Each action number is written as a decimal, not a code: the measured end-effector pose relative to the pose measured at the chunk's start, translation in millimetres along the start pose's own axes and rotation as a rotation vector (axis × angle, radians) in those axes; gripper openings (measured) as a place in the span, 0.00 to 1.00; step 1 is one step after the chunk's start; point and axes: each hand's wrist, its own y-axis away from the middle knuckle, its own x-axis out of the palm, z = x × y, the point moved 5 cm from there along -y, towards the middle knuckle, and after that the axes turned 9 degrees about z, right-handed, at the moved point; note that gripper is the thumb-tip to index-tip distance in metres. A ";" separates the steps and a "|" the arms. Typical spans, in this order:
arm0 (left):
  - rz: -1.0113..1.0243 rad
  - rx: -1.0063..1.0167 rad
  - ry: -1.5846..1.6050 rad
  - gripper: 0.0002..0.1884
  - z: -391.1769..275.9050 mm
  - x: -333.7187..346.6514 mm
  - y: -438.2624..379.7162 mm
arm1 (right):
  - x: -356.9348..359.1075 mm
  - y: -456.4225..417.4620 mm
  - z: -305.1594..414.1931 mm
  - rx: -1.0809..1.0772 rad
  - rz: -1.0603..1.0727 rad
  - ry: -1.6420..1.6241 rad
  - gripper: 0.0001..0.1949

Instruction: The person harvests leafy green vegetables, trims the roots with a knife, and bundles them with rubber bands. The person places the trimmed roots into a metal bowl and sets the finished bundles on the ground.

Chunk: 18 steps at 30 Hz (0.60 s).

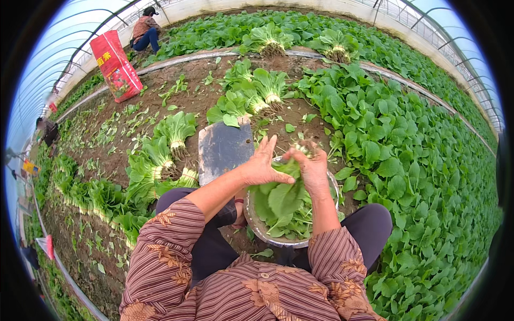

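Observation:
My right hand [312, 170] grips a bunch of leafy greens [286, 198] by the pale stems, roots up and leaves hanging down. The soil-covered roots are blurred. Beside it, my left hand [265, 165] is spread, fingers apart, its thumb overlapping the leaves; whether it touches them I cannot tell. Both hands are over a round basin [277, 242] between my knees, with loose leaves [295, 226] inside it. Left of the basin lies a flat dark board [223, 150] with a worn surface and a small hole.
Tied bunches of greens [154, 160] lie to the left, others [257, 92] ahead. Uncut plants [393, 160] grow densely on the right. A red printed bag [116, 66] stands beyond the bare soil [188, 92]. One person [146, 30] crouches far off; another [48, 130] is at far left.

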 end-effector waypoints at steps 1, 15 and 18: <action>-0.021 0.003 -0.127 0.72 -2.6 -5.3 -4.9 | -13.9 -7.1 -2.5 -0.018 -0.091 0.252 0.11; -0.093 0.140 0.123 0.57 -6.6 -17.9 -85.1 | 3.1 -65.7 -28.0 -0.144 -0.543 -0.360 0.13; -0.315 0.232 0.236 0.46 27.6 -57.0 -85.8 | 50.3 -98.3 -10.7 -0.032 -0.123 -0.281 0.25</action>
